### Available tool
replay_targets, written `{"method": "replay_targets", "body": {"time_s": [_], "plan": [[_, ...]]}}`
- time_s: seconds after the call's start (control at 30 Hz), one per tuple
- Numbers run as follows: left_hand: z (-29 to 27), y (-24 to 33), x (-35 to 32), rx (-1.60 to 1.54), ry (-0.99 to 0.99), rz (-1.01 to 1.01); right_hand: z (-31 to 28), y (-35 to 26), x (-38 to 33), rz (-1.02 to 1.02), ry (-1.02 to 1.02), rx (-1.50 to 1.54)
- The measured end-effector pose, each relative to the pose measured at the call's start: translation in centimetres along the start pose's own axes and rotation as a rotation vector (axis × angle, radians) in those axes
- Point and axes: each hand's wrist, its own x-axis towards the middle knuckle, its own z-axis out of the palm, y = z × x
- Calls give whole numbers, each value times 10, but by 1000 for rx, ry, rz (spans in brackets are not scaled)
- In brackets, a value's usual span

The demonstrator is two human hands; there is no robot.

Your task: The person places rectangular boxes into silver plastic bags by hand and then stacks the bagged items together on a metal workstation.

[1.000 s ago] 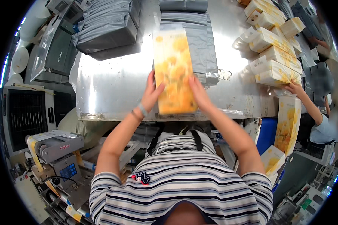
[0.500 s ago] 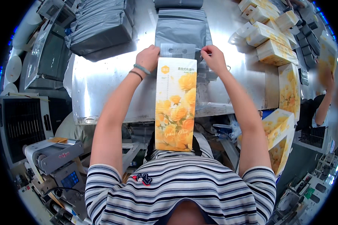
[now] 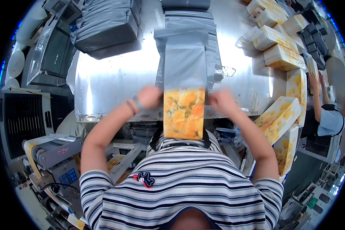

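Observation:
A tall pack (image 3: 184, 115) printed with yellow roses lies lengthwise in front of me, its near end close to my striped shirt. A grey plastic bag (image 3: 184, 57) covers its far part, and the bag's mouth crosses the pack about halfway down. My left hand (image 3: 149, 96), closed and smeared by motion, grips the bag's left edge beside the pack. On the other side my right hand (image 3: 223, 101) is closed at the bag's right edge, also blurred. The fingertips of both hands are hard to make out. Beneath lie more flat grey bags (image 3: 214, 46) on the metal table (image 3: 115, 84).
Filled grey bags (image 3: 107, 30) stand at the back left. Flower-printed packs (image 3: 283, 57) are stacked at the back right, with more in a box (image 3: 276, 119) beside my right arm. A roller machine (image 3: 55, 153) stands left. A co-worker's arm (image 3: 317, 92) shows far right.
Both hands have drawn the grey bag toward me over the pack, hiding its far half and perforated handle strip. At the right, the co-worker's pack has moved farther back.

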Motion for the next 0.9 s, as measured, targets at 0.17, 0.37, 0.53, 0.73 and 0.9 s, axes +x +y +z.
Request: {"method": "replay_targets", "body": {"time_s": [0.17,0.37,0.53,0.73,0.9], "plan": [[-14,37,-15,98,-270,289,1,-7,-48,-33,-56,278],[-11,-32,41,-209,235,-156,-40,16,-153,680,1053,-487],[-21,-21,35,-359,82,-203,-37,62,-152,710,1052,-43],[-23,-11,51,-494,184,-206,-171,246,-83,375,770,-407],[10,-12,-5,-859,345,-434,-155,105,-90,160,1151,-430]]}}
